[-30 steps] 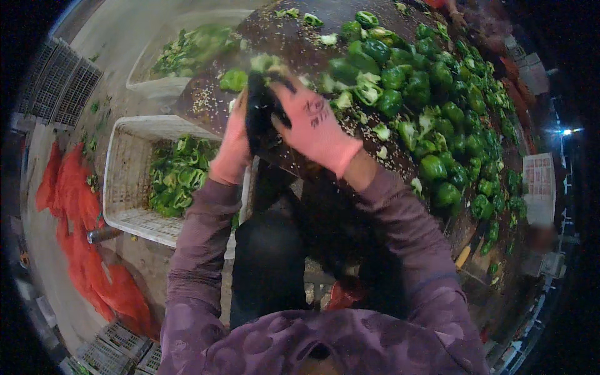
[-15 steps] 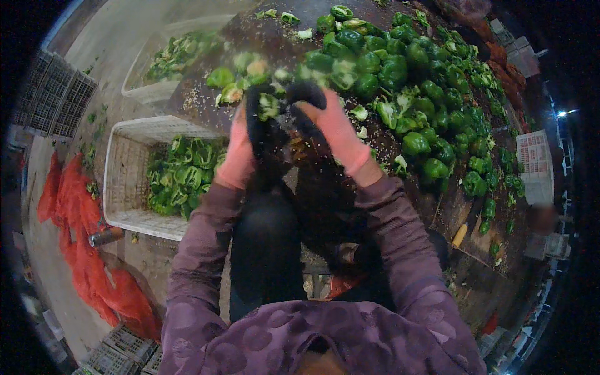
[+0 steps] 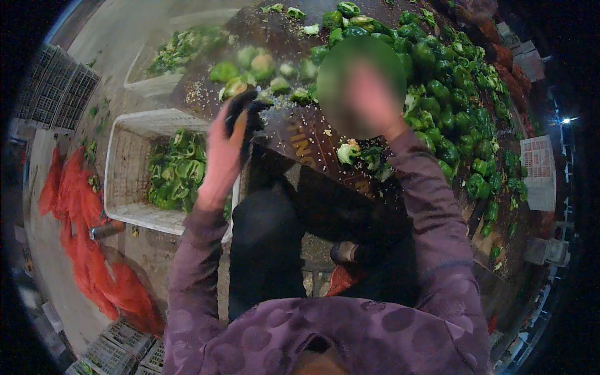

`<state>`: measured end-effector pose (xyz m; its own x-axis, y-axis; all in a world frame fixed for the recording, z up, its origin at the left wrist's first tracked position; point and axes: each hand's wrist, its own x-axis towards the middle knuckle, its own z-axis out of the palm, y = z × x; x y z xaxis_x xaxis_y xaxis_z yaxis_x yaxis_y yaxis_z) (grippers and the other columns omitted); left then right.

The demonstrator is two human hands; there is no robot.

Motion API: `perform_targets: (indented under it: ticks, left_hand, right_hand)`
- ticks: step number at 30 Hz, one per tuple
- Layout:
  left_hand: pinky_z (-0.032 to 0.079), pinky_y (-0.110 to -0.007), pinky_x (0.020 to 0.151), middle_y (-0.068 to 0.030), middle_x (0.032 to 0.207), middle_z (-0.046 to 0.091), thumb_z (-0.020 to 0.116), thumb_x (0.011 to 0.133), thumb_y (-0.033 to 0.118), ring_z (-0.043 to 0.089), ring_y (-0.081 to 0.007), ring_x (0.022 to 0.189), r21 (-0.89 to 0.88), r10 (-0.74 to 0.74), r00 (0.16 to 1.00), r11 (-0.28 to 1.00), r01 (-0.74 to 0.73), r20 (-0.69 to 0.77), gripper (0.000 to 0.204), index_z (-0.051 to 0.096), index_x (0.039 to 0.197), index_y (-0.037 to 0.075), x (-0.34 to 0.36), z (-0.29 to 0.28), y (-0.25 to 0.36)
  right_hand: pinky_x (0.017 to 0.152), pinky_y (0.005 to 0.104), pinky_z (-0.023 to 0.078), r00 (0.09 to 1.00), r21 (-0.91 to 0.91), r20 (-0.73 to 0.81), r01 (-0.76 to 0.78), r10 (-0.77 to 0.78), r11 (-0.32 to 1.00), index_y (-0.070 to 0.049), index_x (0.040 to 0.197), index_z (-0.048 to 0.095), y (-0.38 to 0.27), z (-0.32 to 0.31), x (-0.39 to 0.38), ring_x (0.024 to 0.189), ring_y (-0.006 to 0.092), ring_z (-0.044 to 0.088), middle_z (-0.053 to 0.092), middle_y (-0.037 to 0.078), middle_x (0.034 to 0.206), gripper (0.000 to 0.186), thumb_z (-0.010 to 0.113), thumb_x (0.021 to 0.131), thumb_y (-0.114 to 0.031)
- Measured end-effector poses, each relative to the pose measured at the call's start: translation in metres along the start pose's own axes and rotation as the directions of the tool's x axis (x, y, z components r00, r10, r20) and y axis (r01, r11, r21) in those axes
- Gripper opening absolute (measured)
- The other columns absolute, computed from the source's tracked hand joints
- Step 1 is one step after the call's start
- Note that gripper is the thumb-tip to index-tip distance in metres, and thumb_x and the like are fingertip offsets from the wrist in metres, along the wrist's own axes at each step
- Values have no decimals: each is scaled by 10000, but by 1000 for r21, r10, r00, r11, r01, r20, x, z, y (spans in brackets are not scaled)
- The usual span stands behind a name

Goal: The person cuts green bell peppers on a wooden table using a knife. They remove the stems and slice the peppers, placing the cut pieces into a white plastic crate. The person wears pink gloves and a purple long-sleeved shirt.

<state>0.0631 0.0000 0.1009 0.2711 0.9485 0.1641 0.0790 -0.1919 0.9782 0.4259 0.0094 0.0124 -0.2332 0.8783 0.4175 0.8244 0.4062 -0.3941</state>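
My left hand [image 3: 230, 139], in a pink glove with dark fingers, is over the near left edge of the table. Its fingers are curved but apart, and I see nothing between them. Just past the fingertips lie cut green peppers [image 3: 236, 82] among scattered seeds. My right hand [image 3: 370, 97] reaches over the left side of a big heap of green peppers [image 3: 437, 94]. A blurred patch covers its fingers, so what it touches or holds is hidden. A pale pepper core [image 3: 348, 152] lies on the table nearer to me, beside a dark green pepper piece [image 3: 373, 159].
Left of my knees stands a white plastic crate [image 3: 119, 206] of cut green peppers. A second pale crate [image 3: 133, 80] with pepper pieces is beyond it. Red netting [image 3: 87, 250] and a metal can [image 3: 106, 230] lie on the floor. Stacked crates [image 3: 56, 90] are at far left.
My hands, close together before, have moved apart. The right went right and farther over the heap; the left shifted left, and the pepper piece by its fingers no longer shows there.
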Motion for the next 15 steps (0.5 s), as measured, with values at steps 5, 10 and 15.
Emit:
perform_targets:
  ticks: [5, 10, 15]
  left_hand:
    - [425, -348, 943, -165, 1245, 528, 558, 850, 82, 528, -275, 1087, 342, 584, 692, 605, -719, 424, 475, 451, 1306, 4, 33, 54, -35]
    - [415, -353, 938, -176, 1168, 514, 555, 844, 99, 510, -300, 1063, 125, 464, 782, 822, -555, 415, 457, 444, 1274, -7, 32, 66, -38]
    - [444, -359, 868, -148, 1088, 525, 549, 868, 121, 521, -235, 951, 398, 589, 644, 507, -765, 487, 421, 454, 1259, -3, 24, 63, -43]
  right_hand:
    - [945, 388, 427, 992, -334, 30, -109, 126, 936, 2, 1261, 479, -161, -33, 21, 1065, 300, 520, 533, 147, 1168, 500, 650, 852, -230]
    - [925, 421, 425, 975, 89, -144, -157, 168, 984, -42, 1236, 515, -198, -31, 7, 1058, 342, 526, 551, 169, 1167, 509, 698, 787, -199]
    - [912, 413, 436, 971, -186, -193, -181, 144, 966, -21, 1214, 522, -217, -19, 1, 1045, 340, 544, 570, 169, 1148, 490, 695, 779, -167]
